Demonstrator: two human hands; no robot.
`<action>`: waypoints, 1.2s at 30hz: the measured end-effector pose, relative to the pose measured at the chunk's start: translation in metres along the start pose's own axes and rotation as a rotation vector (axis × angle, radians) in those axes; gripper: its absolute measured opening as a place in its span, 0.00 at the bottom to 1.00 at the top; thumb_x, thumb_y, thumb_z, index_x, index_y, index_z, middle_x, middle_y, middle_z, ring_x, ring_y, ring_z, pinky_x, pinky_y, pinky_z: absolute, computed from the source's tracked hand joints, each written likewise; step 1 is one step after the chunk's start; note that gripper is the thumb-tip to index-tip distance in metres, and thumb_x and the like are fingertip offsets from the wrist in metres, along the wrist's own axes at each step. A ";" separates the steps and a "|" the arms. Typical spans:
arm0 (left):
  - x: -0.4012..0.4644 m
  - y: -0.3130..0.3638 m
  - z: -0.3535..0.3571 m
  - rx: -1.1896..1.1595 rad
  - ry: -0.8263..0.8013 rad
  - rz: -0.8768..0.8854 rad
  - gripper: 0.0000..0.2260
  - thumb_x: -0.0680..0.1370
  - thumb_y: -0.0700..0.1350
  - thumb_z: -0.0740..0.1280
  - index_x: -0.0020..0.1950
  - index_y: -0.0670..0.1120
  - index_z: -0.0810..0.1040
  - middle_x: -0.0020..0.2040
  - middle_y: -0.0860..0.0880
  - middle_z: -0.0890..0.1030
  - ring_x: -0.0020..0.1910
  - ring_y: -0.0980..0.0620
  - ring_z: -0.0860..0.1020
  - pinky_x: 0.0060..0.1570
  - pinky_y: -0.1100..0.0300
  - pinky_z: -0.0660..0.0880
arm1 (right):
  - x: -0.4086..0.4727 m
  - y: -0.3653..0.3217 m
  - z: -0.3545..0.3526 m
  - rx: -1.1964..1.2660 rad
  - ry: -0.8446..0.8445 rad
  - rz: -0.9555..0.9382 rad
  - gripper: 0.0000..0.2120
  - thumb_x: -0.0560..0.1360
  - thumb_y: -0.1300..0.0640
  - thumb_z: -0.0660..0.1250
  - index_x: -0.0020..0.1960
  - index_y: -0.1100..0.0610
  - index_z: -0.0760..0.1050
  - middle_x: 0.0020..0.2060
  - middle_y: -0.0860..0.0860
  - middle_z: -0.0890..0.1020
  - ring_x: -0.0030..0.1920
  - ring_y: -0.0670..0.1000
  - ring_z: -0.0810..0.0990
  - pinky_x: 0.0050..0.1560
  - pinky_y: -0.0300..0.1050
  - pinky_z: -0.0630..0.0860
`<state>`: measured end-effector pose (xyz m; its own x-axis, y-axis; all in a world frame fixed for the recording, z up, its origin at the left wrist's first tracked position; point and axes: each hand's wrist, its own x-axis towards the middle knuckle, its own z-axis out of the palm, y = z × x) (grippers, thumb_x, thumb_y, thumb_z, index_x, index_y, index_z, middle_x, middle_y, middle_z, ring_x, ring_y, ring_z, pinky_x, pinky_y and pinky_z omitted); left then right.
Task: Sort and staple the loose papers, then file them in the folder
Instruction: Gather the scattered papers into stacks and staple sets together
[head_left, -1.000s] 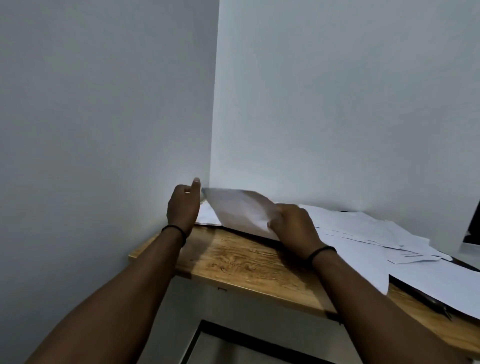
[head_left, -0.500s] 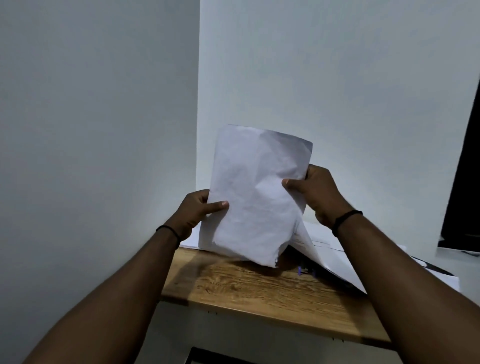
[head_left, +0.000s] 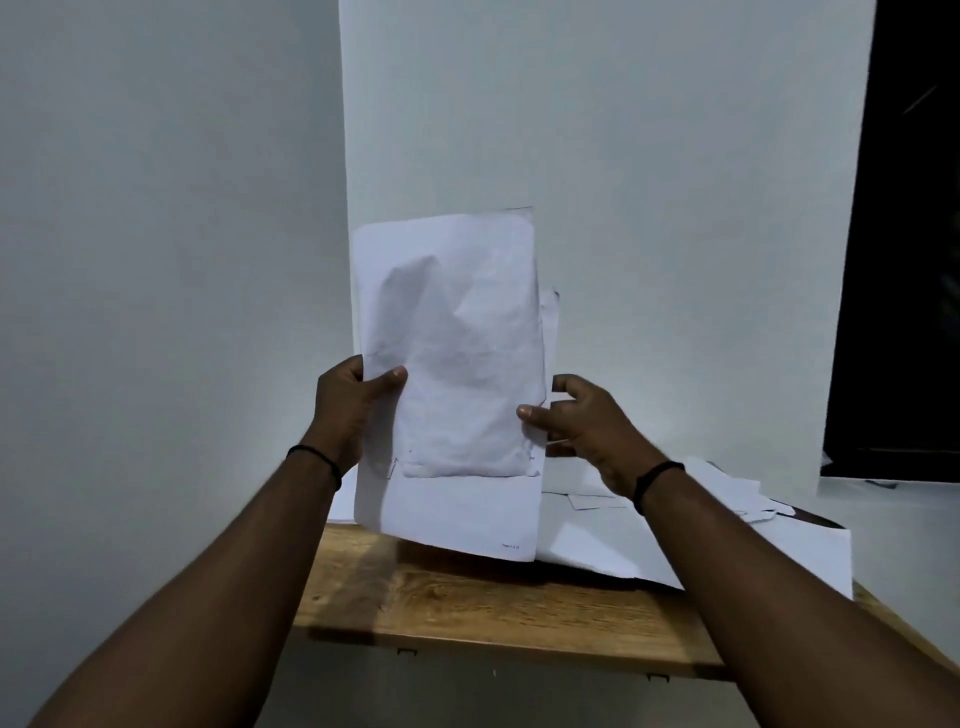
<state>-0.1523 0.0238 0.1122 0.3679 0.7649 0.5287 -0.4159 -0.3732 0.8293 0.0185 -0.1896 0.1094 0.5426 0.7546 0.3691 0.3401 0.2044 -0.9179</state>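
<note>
The held sheets (head_left: 452, 364) are thin white paper, matt; the front sheet is creased and crumpled, while the sheet behind it is smoother and carries small print near its lower corner. The loose papers (head_left: 649, 540) on the counter are the same matt white paper, some with bent edges. The counter (head_left: 467, 603) is wood with visible grain and a low-sheen brown finish. The walls (head_left: 156, 260) are smooth, matt, painted white. Each wrist carries a thin black band (head_left: 657, 475); its material cannot be determined.
</note>
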 end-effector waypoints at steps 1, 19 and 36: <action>0.000 0.002 0.002 0.005 -0.007 0.004 0.06 0.73 0.41 0.76 0.49 0.47 0.85 0.47 0.49 0.86 0.43 0.50 0.83 0.43 0.58 0.80 | 0.000 0.003 0.001 0.002 -0.010 -0.006 0.19 0.71 0.57 0.77 0.59 0.58 0.76 0.48 0.61 0.85 0.44 0.52 0.83 0.46 0.50 0.83; -0.007 -0.007 0.033 -0.107 -0.280 -0.277 0.14 0.81 0.38 0.64 0.66 0.35 0.75 0.59 0.37 0.80 0.57 0.40 0.78 0.63 0.45 0.74 | 0.015 0.011 -0.016 -0.118 0.542 -0.126 0.22 0.79 0.56 0.68 0.33 0.55 0.58 0.29 0.52 0.61 0.29 0.50 0.61 0.31 0.42 0.59; -0.023 -0.047 0.002 -0.104 -0.324 -0.535 0.10 0.77 0.42 0.70 0.58 0.46 0.80 0.54 0.43 0.82 0.50 0.46 0.80 0.55 0.53 0.78 | 0.005 -0.005 -0.029 0.054 0.480 -0.523 0.20 0.70 0.74 0.70 0.37 0.49 0.83 0.61 0.41 0.76 0.66 0.43 0.74 0.64 0.37 0.70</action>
<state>-0.1394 0.0226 0.0619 0.7738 0.6274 0.0871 -0.1769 0.0819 0.9808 0.0416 -0.2047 0.1201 0.6014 0.1941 0.7750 0.6161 0.5049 -0.6046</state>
